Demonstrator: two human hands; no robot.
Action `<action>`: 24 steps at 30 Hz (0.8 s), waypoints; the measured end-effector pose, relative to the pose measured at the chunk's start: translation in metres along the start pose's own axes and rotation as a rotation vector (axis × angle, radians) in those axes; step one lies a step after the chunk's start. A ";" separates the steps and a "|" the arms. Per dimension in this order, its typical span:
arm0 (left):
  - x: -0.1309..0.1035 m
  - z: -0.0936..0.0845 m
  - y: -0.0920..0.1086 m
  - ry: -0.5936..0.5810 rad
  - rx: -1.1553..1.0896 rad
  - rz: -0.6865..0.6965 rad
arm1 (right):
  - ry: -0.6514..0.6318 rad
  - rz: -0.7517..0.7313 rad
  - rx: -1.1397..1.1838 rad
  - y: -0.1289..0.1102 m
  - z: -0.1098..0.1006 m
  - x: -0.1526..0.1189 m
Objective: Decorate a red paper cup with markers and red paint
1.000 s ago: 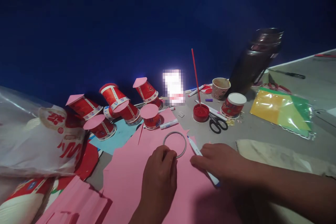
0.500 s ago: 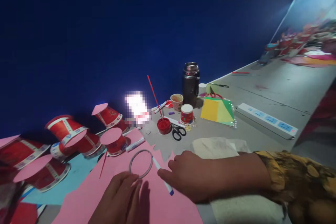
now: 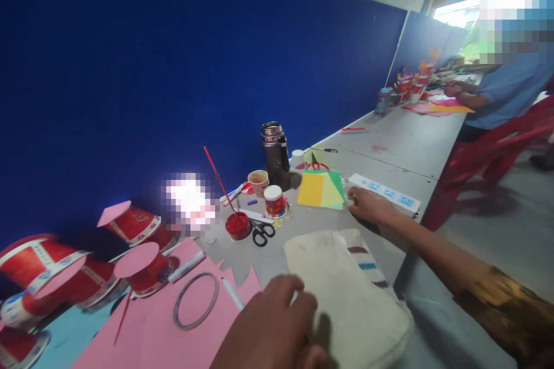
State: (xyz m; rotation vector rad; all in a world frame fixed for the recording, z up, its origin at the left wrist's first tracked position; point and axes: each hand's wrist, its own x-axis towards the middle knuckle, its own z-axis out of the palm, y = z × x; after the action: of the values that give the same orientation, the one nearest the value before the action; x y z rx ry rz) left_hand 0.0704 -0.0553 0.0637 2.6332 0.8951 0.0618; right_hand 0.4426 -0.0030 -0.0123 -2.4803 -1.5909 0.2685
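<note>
My left hand (image 3: 270,326) is low in the head view, between the pink paper (image 3: 160,323) and the cream cloth bag (image 3: 341,294). Its fingers are loosely bent and apart, with nothing visible in them. A grey ring (image 3: 196,301) lies on the pink paper, and a white marker (image 3: 232,293) runs up to my left hand. My right hand (image 3: 367,206) reaches across to the right edge of a clear packet of coloured paper (image 3: 321,189), beside the white power strip (image 3: 385,192). Its fingers are slightly bent and apart; contact with the packet edge is unclear.
Red paper cups (image 3: 145,268) with pink discs stand at the left. A dark flask (image 3: 276,158), red paint pot (image 3: 238,225), lidded cup (image 3: 275,202) and black scissors (image 3: 263,234) are mid-table. A person (image 3: 511,89) in blue sits at the far right.
The view has swung right. My left hand has left the ring and moved right toward the bag. My right hand has moved from the marker to the coloured paper packet, uncovering the bag.
</note>
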 end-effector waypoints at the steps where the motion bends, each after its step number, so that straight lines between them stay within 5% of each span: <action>1: 0.020 -0.010 0.007 -0.065 -0.029 -0.008 | -0.009 0.012 -0.009 0.000 0.004 0.002; 5: 0.114 -0.022 0.014 -0.113 0.013 -0.051 | -0.068 0.024 -0.031 -0.001 0.012 0.009; 8: 0.180 -0.002 0.006 -0.103 0.080 -0.141 | -0.107 -0.001 -0.043 -0.001 0.006 0.017; 11: 0.219 0.021 -0.002 -0.052 0.135 -0.206 | -0.105 -0.060 -0.058 0.000 -0.010 0.035; 17: 0.235 0.049 -0.003 0.018 0.239 -0.259 | -0.147 -0.208 -0.069 -0.010 -0.045 0.110; 24: 0.236 0.061 -0.001 0.082 0.266 -0.299 | -0.384 -0.264 -0.047 -0.022 -0.032 0.166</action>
State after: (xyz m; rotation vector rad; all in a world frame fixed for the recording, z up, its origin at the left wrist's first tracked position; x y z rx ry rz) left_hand 0.2680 0.0671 -0.0112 2.7158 1.4025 -0.0280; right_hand 0.4995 0.1557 0.0156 -2.3141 -2.0680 0.7082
